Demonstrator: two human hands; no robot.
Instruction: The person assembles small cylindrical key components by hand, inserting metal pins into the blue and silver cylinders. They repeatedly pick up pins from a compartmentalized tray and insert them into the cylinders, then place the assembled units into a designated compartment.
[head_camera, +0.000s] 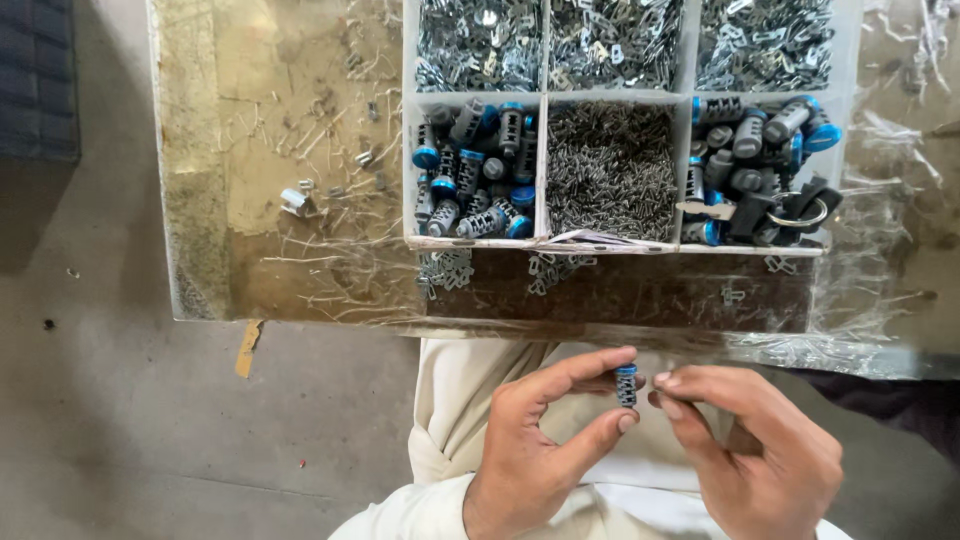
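Observation:
My left hand (540, 440) pinches a small grey lock cylinder with a blue cap (627, 385) between thumb and forefinger, holding it upright over my lap. My right hand (755, 450) is right beside it, its fingertips touching or almost touching the cylinder's right side. Both hands are below the near edge of a worn board (300, 290) that carries a white divided tray (545, 170).
The tray's compartments hold blue-capped cylinders (475, 170), a heap of thin metal pins (612, 170), more cylinders with keys on a ring (770, 165), and small metal plates (610, 45) along the back row. Loose plates lie on the board. Concrete floor (100, 400) is at left.

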